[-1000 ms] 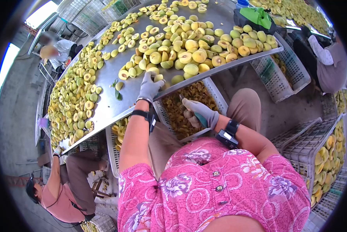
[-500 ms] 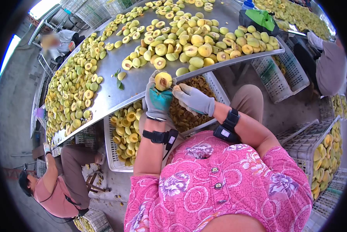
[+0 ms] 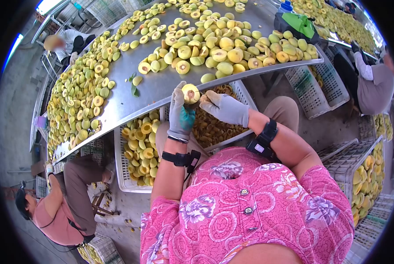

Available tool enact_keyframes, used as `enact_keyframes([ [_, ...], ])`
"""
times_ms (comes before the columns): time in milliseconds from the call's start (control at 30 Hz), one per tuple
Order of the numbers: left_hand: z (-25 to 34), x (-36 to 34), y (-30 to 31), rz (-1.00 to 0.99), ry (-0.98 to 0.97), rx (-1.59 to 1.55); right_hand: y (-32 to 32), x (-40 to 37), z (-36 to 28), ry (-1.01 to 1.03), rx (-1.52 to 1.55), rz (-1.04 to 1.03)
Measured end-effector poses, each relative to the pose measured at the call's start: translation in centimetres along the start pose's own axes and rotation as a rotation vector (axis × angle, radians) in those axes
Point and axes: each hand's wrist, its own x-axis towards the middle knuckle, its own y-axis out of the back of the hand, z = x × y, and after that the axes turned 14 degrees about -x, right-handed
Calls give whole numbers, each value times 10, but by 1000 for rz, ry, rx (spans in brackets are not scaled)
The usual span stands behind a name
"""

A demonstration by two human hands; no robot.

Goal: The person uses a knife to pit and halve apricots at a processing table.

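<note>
A halved yellow-green fruit with its brown centre facing up is held in my left hand, in a grey and teal glove, just off the table's front edge. Close on its right, my gloved right hand has its fingers pressed together beside the fruit; whatever they pinch is too small to make out. Below both hands sits a crate with brown pits and scraps. More fruit halves are heaped on the metal table beyond my hands.
A white crate of hollowed halves stands left of my knees. Stacked crates are at the right. One person in pink sits at lower left, others at upper left and right. A green bag lies on the table's far right.
The fruit half in my left hand has shifted slightly right and its cut face shows paler. My right hand has moved a little right and is turned more palm-down.
</note>
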Motion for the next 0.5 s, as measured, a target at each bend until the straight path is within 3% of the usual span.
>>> enact_keyframes([
  [100, -1, -1, 3, 0, 52, 70, 2, 2, -3, -1, -139, -79],
  [500, -15, 0, 21, 28, 57, 118, 0, 0, -13, -30, -209, -223],
])
